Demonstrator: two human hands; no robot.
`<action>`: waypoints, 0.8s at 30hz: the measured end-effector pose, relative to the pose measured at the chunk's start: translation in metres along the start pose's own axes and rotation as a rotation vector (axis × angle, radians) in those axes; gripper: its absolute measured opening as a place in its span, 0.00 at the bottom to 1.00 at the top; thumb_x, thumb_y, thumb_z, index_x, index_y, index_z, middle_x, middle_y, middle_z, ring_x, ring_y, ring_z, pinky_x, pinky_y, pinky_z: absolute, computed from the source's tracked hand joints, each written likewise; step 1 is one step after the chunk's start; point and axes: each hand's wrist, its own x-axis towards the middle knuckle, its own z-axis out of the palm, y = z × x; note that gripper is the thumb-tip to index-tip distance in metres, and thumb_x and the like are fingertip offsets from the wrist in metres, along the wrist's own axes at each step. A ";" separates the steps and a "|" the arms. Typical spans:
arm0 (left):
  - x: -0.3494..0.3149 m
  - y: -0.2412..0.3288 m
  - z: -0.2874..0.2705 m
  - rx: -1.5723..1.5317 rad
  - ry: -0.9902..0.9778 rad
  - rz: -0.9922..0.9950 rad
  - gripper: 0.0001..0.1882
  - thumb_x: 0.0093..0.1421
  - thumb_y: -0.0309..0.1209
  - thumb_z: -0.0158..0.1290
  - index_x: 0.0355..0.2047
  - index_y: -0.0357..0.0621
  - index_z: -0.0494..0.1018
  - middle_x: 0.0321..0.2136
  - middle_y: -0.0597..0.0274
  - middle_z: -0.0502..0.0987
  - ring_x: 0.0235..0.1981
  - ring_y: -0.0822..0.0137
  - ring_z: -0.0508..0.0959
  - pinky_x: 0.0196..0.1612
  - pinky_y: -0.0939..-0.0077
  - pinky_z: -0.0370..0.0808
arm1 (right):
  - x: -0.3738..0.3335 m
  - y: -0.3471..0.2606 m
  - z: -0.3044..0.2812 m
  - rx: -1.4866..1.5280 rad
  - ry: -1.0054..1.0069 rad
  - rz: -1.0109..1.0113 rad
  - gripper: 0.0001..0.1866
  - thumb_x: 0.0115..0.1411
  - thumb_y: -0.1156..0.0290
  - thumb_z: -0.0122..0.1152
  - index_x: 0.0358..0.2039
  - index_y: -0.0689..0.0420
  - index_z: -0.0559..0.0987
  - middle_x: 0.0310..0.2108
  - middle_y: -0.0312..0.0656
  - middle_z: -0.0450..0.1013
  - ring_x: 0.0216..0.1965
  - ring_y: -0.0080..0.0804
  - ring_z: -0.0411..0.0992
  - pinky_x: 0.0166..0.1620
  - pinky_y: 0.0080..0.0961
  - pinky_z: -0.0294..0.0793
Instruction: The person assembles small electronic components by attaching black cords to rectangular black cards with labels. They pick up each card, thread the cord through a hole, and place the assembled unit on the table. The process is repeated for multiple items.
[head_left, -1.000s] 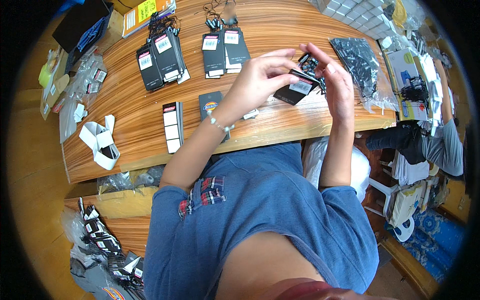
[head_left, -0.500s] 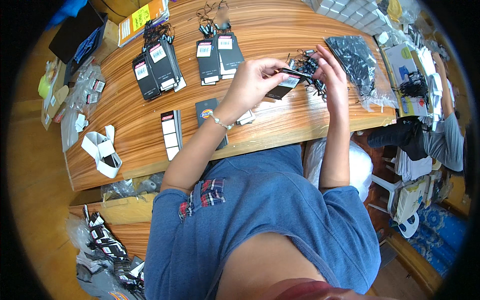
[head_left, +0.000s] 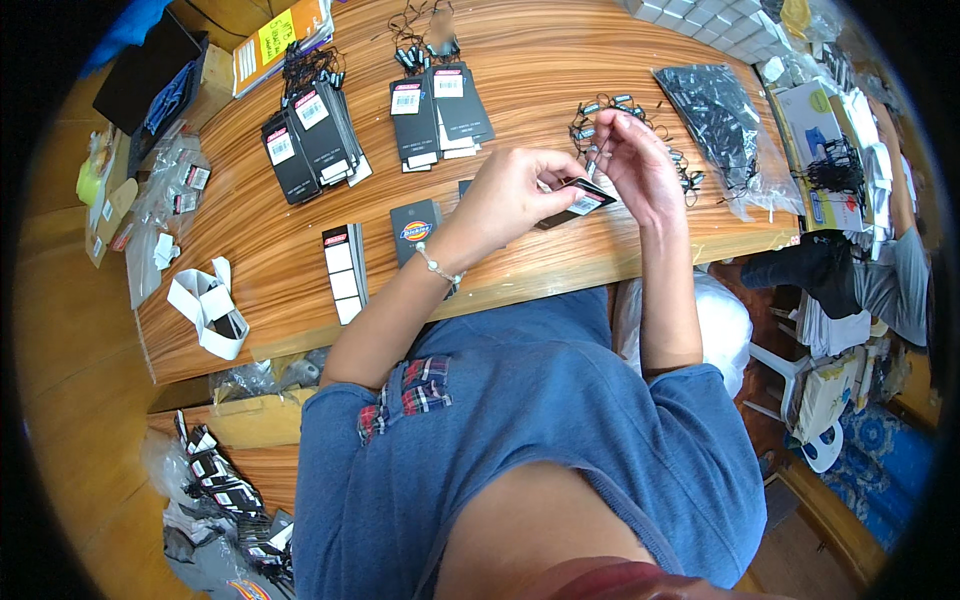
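Observation:
My left hand is closed in a pinch on a black hang tag with a white barcode label, tilted above the table. Close by its upper corner, my right hand has its fingertips drawn together on a thin tag string; its exact grip is partly hidden. Behind this hand lies a loose heap of black tag strings. A stack of black tags with a round logo sits left of my left wrist, beside a stack of white-panelled tags.
Farther back lie two bunches of strung black tags, one at left and one mid-table. A plastic bag of black strings is at right, near white boxes. A white band roll rests near the left edge.
My right hand has drawn back from the string heap toward the tag, its fingers now closed together. The tag in my left hand has tipped flatter and lower.

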 end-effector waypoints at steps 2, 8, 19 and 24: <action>-0.002 -0.001 0.000 -0.004 0.012 0.008 0.08 0.51 0.24 0.55 0.33 0.35 0.76 0.23 0.65 0.77 0.24 0.80 0.74 0.28 0.86 0.71 | 0.006 -0.003 -0.006 0.046 -0.057 -0.030 0.11 0.60 0.68 0.49 0.38 0.62 0.75 0.30 0.35 0.70 0.32 0.22 0.68 0.38 0.23 0.69; -0.006 -0.008 -0.004 -0.018 0.014 -0.021 0.08 0.52 0.24 0.56 0.33 0.35 0.76 0.25 0.64 0.78 0.26 0.79 0.75 0.30 0.86 0.72 | 0.010 -0.016 0.007 0.301 -0.025 -0.129 0.13 0.63 0.67 0.45 0.41 0.63 0.72 0.28 0.38 0.68 0.29 0.24 0.65 0.38 0.24 0.69; -0.013 -0.002 -0.025 -0.138 0.456 0.135 0.07 0.52 0.19 0.54 0.33 0.34 0.75 0.28 0.61 0.78 0.30 0.75 0.78 0.33 0.84 0.75 | -0.026 -0.001 0.053 -0.959 0.070 -0.547 0.09 0.56 0.73 0.53 0.25 0.66 0.76 0.18 0.39 0.69 0.21 0.21 0.64 0.26 0.21 0.63; -0.017 0.007 -0.028 -0.092 0.539 0.170 0.07 0.52 0.19 0.54 0.33 0.34 0.75 0.28 0.61 0.78 0.30 0.77 0.77 0.32 0.85 0.75 | -0.024 0.006 0.068 -1.179 0.017 -0.558 0.09 0.55 0.71 0.53 0.22 0.64 0.75 0.14 0.43 0.65 0.15 0.26 0.63 0.20 0.23 0.60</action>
